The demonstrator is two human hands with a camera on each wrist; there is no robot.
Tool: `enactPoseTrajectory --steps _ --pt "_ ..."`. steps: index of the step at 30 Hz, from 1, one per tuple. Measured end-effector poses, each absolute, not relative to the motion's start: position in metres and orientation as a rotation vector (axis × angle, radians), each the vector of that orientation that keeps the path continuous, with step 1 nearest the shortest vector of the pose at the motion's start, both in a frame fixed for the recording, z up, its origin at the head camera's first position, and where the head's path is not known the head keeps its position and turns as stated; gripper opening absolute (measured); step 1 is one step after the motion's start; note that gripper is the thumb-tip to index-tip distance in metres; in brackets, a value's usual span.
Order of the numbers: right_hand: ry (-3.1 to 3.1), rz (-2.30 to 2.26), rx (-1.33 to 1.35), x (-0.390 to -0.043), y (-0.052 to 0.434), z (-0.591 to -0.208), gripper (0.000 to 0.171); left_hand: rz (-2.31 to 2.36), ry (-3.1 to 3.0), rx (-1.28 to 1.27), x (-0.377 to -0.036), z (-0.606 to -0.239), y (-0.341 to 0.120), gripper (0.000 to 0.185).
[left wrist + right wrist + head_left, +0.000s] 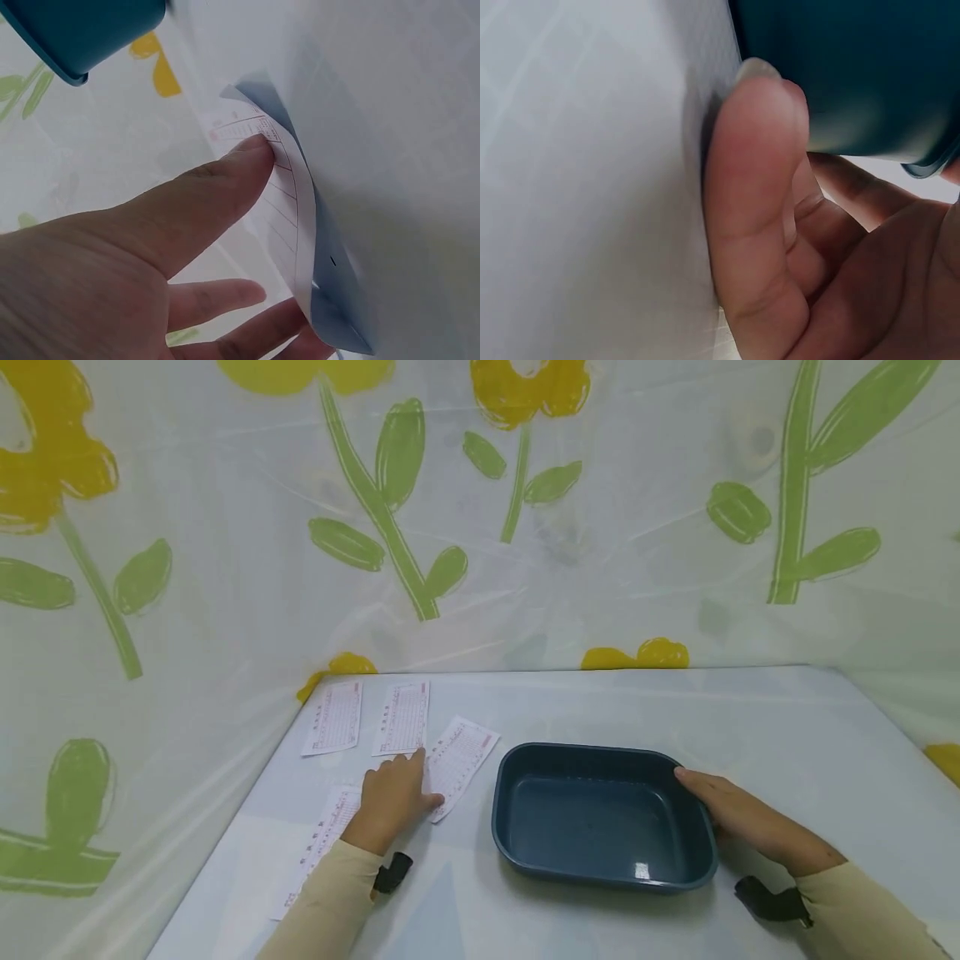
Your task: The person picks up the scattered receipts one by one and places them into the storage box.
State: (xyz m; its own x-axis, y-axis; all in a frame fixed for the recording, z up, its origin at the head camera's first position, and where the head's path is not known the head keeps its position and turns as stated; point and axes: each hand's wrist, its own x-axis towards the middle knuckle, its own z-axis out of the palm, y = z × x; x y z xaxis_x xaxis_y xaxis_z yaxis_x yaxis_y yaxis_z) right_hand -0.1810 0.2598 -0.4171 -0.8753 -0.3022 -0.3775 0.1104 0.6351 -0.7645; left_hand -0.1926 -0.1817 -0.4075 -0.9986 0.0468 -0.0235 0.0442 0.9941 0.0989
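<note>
A dark blue plastic tray stands empty in the middle of the white table. My right hand holds its right rim; in the right wrist view the thumb presses the tray's outer wall while the fingers curl under the rim. Left of the tray lies a white paper slip with red print. My left hand is on its near end. In the left wrist view the thumb presses the printed face of the slip, the fingertips reach its lower edge, and that edge is lifted off the table.
Two more slips lie flat at the back left, and another slip lies partly under my left forearm. A flower-print plastic sheet walls the table at the back and both sides. The table's left edge runs close to the slips.
</note>
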Motion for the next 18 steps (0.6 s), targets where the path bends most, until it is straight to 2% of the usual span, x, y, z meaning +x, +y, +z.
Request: enactPoseTrajectory --steps 18 --pt "2.397 -1.189 -0.175 -0.1803 0.2583 -0.4167 0.079 0.375 3.035 0.062 -0.1924 -0.4062 -0.1839 0.083"
